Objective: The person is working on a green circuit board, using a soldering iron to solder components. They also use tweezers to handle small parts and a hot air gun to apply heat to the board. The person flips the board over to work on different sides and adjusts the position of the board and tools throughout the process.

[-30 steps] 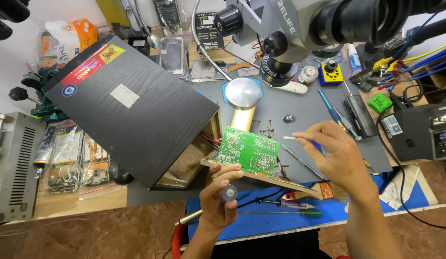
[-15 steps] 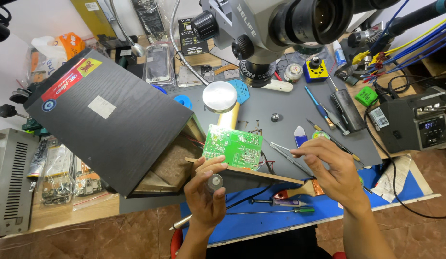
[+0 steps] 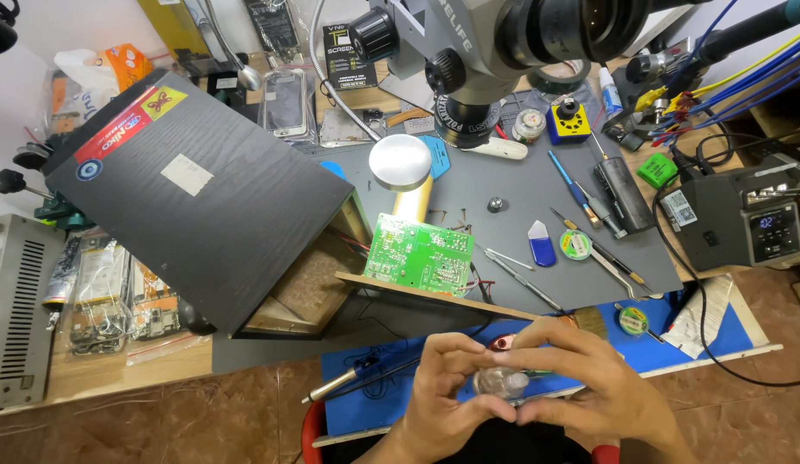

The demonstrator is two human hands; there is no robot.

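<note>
Small round object (image 3: 500, 381) blurred, mostly hidden between fingers (image 3: 468, 357).

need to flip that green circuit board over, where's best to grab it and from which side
Take the green circuit board by its bare edges, probably at the right end, coming from the right over the grey mat. It lies tilted on the wooden panel of the dark speaker box, with wires running under its left side. Pinch across the edges, thumb and finger, keeping off the soldered face. Both hands, left hand and right hand, are now busy with a small round part.

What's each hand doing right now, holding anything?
Left hand: fingers closed on a small round clear object.
Right hand: fingers closed on the same object from the other side.
</note>
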